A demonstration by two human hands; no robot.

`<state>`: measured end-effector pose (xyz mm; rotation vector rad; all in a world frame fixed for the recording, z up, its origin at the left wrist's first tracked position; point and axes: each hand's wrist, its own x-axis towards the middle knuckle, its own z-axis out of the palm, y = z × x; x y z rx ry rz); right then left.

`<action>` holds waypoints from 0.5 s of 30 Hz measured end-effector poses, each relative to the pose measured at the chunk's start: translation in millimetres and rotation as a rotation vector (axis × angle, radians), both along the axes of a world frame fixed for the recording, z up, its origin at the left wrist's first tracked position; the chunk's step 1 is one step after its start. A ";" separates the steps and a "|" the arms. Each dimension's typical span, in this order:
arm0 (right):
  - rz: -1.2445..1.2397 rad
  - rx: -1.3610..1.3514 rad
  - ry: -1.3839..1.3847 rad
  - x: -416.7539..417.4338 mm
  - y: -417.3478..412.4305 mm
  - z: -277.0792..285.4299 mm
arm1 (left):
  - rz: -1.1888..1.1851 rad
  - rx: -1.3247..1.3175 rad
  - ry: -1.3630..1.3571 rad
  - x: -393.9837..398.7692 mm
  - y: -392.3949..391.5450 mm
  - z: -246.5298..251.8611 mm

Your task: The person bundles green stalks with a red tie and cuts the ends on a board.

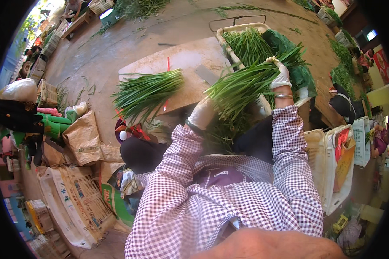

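My left hand [202, 113], in a pale glove, holds the lower end of a loose bunch of long green leafy stalks, probably garlic chives [243, 85]. The gloved right hand [280, 73] grips the same bunch further up, beside the crate's edge. More stalks [249, 47] fill a white plastic crate [219, 35] lined in part with dark green netting [275, 40]. On the worn board [194, 55] to the left lies a separate neat bunch [150, 89], across a red strip [168, 63]. A flat grey blade-like piece [206, 74] rests on the board near the crate.
Stacked white crates [74, 200] stand at lower left, beneath a woven sack [84, 139]. More crates [338, 168] are at the right. Loose greens [227, 129] lie between my knees. Other people sit around the room's edges. A teal bucket [108, 16] stands at upper left.
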<state>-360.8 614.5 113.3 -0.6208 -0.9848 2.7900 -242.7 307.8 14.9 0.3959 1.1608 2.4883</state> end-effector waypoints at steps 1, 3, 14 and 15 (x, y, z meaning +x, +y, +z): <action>0.009 -0.011 0.020 6.4 1.5 3.0 | -0.080 0.233 -0.186 4.7 -1.2 2.6; 0.024 -0.032 0.065 18.6 4.9 12.5 | -0.128 0.370 -0.302 14.0 -8.5 2.4; 0.003 0.022 0.225 38.3 61.1 35.5 | 0.055 -0.408 -0.171 31.3 -61.9 -89.1; -0.013 0.023 0.206 42.9 63.2 34.6 | 0.088 -0.360 -0.187 40.9 -40.9 -45.0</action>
